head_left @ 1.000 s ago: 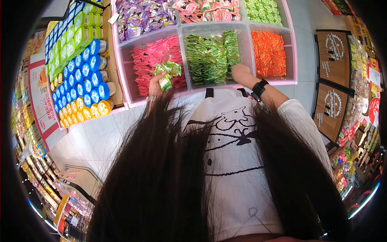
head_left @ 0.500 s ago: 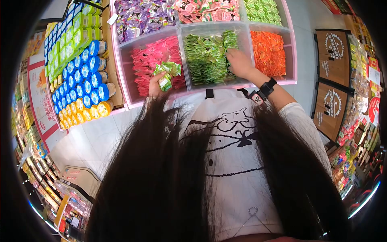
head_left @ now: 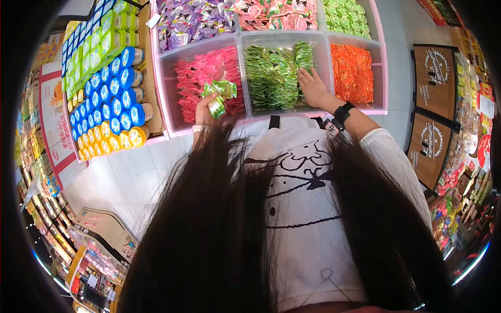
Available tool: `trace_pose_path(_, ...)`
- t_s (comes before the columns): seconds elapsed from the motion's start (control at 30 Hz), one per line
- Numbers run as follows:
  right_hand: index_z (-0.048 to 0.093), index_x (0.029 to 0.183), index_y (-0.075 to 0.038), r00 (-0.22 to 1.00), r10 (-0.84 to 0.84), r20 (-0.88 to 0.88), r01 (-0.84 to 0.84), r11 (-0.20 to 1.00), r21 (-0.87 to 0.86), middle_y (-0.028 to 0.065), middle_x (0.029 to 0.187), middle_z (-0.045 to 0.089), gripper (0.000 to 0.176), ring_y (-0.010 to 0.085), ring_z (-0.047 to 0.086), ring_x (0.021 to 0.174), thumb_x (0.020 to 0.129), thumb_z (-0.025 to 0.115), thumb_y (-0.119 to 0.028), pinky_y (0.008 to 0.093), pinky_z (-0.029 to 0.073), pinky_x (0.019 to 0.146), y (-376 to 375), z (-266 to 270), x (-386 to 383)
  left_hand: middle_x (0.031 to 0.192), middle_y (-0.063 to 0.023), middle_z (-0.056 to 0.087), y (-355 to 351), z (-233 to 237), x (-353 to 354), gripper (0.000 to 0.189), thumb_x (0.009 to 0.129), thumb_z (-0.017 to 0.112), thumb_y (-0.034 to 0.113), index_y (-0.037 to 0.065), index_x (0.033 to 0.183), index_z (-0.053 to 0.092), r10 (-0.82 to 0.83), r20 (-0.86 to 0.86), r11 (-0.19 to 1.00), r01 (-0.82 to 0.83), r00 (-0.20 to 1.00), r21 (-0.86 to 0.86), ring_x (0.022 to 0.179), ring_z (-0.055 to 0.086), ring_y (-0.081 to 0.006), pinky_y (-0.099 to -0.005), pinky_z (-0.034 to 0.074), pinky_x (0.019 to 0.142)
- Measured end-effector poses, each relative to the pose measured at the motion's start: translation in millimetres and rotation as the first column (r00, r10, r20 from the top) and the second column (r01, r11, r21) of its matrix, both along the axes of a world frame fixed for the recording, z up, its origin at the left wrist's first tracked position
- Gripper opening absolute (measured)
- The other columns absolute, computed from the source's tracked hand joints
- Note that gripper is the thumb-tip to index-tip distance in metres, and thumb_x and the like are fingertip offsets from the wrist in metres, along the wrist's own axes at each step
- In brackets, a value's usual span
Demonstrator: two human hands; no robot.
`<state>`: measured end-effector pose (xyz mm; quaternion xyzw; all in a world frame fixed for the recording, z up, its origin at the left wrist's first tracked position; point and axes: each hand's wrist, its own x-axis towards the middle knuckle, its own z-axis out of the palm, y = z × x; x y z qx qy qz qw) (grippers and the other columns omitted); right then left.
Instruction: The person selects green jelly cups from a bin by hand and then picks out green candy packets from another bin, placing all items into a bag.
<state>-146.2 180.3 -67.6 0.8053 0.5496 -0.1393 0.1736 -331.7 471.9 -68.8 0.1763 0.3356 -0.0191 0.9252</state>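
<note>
My left hand (head_left: 204, 110) is closed around several green snack packets (head_left: 219, 97), held above the compartment of pink packets (head_left: 194, 74). My right hand (head_left: 314, 89) reaches into the middle front compartment with its fingers stretched out, and it seems to hold nothing. Its fingertips rest at the right side of the piled green packets (head_left: 271, 78), which stand in tight rows. A black watch (head_left: 343, 111) is on my right wrist.
Right of the green pile, a clear divider borders orange packets (head_left: 352, 73). Purple packets (head_left: 195, 23), pink-red packets (head_left: 274, 14) and round green packets (head_left: 345, 16) fill the back row. Blue-lidded tubs (head_left: 127, 78) are stacked at left. Wooden panels (head_left: 434, 81) stand across the aisle.
The fingers of my right hand have straightened and spread on the green packets, where they were curled before. My left hand keeps its packets. The whole view has shifted slightly.
</note>
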Motion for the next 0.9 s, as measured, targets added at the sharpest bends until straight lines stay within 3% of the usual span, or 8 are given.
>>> trace_pose_path(0.1, 0.060, 0.082, -0.001, 0.918, -0.053, -0.394, 0.070, 0.997, 0.031, 0.0142, 0.095, 0.055, 0.024, 0.0279, 0.047, 0.099, 0.064, 0.054, -0.016, 0.0376, 0.036, 0.085, 12.2, 25.0, 1.0, 0.070, -0.0117, 0.055, -2.2, 1.7, 2.6, 0.019, 0.073, 0.051, 0.009, -0.001, 0.089, 0.047, 0.040, -0.037, 0.999, -0.039, 0.998, 0.036, 0.060, 0.055, -0.0194, -0.0277, 0.048, 0.051)
trace_pose_path(0.2, 0.058, 0.058, -0.003, 0.908, 0.096, -0.407, -0.029, 0.986, 0.167, 0.0119, 0.069, 0.057, 0.012, 0.0284, 0.055, 0.073, 0.060, 0.055, -0.014, 0.0371, 0.043, 0.067, -3.8, -5.5, -5.1, 0.070, -0.0095, 0.055, -3.6, 5.4, 8.0, 0.019, 0.072, 0.052, 0.010, 0.001, 0.089, 0.049, 0.021, -0.057, 0.999, -0.019, 0.998, 0.038, 0.060, 0.055, -0.0195, -0.0280, 0.047, 0.050)
trace_pose_path(0.3, 0.059, 0.062, -0.003, 0.893, 0.203, -0.403, -0.133, 0.972, 0.194, 0.0142, 0.070, 0.058, 0.011, 0.0297, 0.056, 0.069, 0.060, 0.054, -0.013, 0.0385, 0.045, 0.064, -3.4, -9.9, 1.2, 0.065, -0.0101, 0.056, -7.2, 7.4, 11.1, 0.018, 0.075, 0.050, 0.017, 0.000, 0.083, 0.050, 0.022, -0.083, 0.994, -0.012, 0.996, 0.111, 0.050, 0.053, -0.0184, -0.0269, 0.043, 0.043)
trace_pose_path(0.4, 0.060, 0.064, -0.003, 0.854, 0.105, -0.509, -0.060, 0.993, 0.104, 0.0143, 0.070, 0.058, 0.011, 0.0301, 0.056, 0.071, 0.060, 0.054, -0.012, 0.0387, 0.045, 0.063, -4.2, -11.9, 1.9, 0.072, -0.0093, 0.055, -4.4, 2.2, 8.0, 0.019, 0.071, 0.053, 0.009, 0.002, 0.089, 0.049, 0.037, -0.084, 0.998, -0.032, 0.996, 0.062, 0.060, 0.055, -0.0194, -0.0280, 0.048, 0.050)
trace_pose_path(0.5, 0.060, 0.066, -0.004, 0.846, 0.051, -0.531, -0.072, 0.997, -0.018, 0.0147, 0.071, 0.058, 0.011, 0.0309, 0.056, 0.071, 0.062, 0.053, -0.012, 0.0394, 0.045, 0.064, -6.4, -11.9, 3.7, 0.073, -0.0106, 0.055, -2.3, -1.4, 5.4, 0.019, 0.073, 0.051, 0.008, 0.000, 0.089, 0.048, 0.046, -0.056, 0.999, -0.045, 0.997, 0.020, 0.059, 0.056, -0.0197, -0.0286, 0.049, 0.050)
trace_pose_path(0.6, 0.060, 0.068, -0.003, 0.887, 0.030, -0.460, -0.065, 0.996, -0.061, 0.0124, 0.073, 0.059, 0.013, 0.0301, 0.056, 0.073, 0.064, 0.050, -0.011, 0.0387, 0.045, 0.065, -7.6, -25.6, -0.7, 0.074, -0.0117, 0.055, -2.1, -4.5, 7.0, 0.017, 0.074, 0.049, 0.006, 0.000, 0.090, 0.048, 0.061, -0.003, 0.998, -0.061, 0.998, 0.033, 0.059, 0.056, -0.0203, -0.0295, 0.050, 0.051)
trace_pose_path(0.8, 0.062, 0.068, -0.005, 0.925, 0.220, -0.310, -0.242, 0.970, -0.034, 0.0060, 0.078, 0.060, 0.015, 0.0228, 0.052, 0.087, 0.066, 0.049, -0.012, 0.0310, 0.039, 0.077, -9.4, -16.8, 2.7, 0.074, -0.0108, 0.056, -0.2, -4.1, 1.9, 0.018, 0.074, 0.051, 0.008, 0.000, 0.090, 0.048, 0.061, -0.028, 0.996, -0.059, 0.998, 0.065, 0.060, 0.056, -0.0196, -0.0293, 0.049, 0.051)
trace_pose_path(0.9, 0.061, 0.062, -0.007, 0.940, 0.231, -0.250, -0.256, 0.964, -0.070, 0.0031, 0.078, 0.060, 0.011, 0.0184, 0.047, 0.091, 0.062, 0.053, -0.015, 0.0267, 0.036, 0.077, -7.0, -24.2, -1.3, 0.073, -0.0100, 0.056, -2.5, -1.6, 3.3, 0.017, 0.074, 0.051, 0.008, 0.001, 0.090, 0.049, 0.090, -0.027, 0.994, -0.088, 0.996, 0.067, 0.060, 0.056, -0.0192, -0.0286, 0.049, 0.050)
